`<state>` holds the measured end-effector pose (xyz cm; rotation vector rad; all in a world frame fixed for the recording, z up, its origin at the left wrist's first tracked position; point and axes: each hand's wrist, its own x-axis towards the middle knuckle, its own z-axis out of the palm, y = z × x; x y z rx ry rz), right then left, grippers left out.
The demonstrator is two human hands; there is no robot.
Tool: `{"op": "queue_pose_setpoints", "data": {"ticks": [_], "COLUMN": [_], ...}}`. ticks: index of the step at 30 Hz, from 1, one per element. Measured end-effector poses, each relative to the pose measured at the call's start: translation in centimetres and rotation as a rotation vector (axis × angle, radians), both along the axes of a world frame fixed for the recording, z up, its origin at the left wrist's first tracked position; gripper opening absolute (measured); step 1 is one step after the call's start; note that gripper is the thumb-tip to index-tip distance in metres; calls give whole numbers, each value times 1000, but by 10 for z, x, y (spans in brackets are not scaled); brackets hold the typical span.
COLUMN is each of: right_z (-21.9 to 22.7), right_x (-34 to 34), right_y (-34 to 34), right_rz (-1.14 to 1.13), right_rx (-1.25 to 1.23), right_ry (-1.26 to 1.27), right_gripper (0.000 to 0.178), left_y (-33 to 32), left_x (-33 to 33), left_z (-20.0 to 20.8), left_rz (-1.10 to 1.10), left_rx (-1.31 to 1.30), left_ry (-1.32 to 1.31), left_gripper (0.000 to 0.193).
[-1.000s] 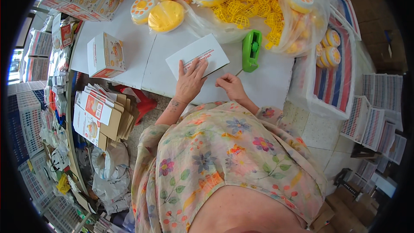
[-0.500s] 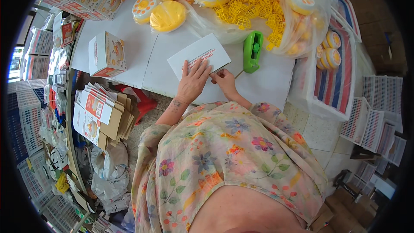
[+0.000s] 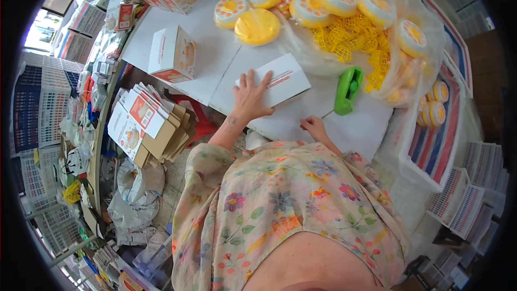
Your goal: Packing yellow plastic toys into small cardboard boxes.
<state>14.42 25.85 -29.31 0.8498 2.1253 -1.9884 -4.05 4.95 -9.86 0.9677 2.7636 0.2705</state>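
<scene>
My L grip [image 3: 252,97] spread flat on white box [image 3: 277,82]; R grip [image 3: 314,127] curled loosely on counter [image 3: 215,54], near green tape dispenser [image 3: 347,90]

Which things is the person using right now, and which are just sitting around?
In use: left hand flat on the white box; right hand beside it.

Just sitting: green tape dispenser, bag of yellow discs, closed carton, stack of flat cartons.

Green tape dispenser [image 3: 347,89] on white table [image 3: 210,48], yellow round discs [image 3: 257,26] beside clear bag of yellow mesh [image 3: 344,40], small closed carton [image 3: 171,54], stacked flat cartons [image 3: 142,121] left of table.
</scene>
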Motion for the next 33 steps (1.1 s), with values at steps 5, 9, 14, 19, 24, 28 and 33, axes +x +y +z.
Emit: {"op": "queue_pose_setpoints", "data": {"ticks": [5,9,14,19,24,28,33], "right_z": [-10,-18,-30,-32,-21,-21,-13], "right_x": [10,21,30,23,3,-22,-66], "right_y": [12,18,19,12,-8,-47,-97], "right_rz": [-47,-50,-5,34,137,318,490], "right_rx": [-67,-53,-87,-59,-115,-163,-192], "right_ry": [-6,-86,-170,-256,-216,-256,-273], "right_gripper": [30,30,29,28,28,27,27], "left_y": [-52,-85,-114,-116,-124,-143,-265], "left_x": [-48,-104,-139,-167,-147,-53,-2], "left_z": [-10,-12,-49,-59,-67,-104,-149], "left_rz": [260,593,688,664,611,559,856], "left_rx": [-11,-13,1,40,402,421,402], "left_ry": [109,155,411,425,567,416,319], "left_gripper": [113,109,95,86,88,87,84]}}
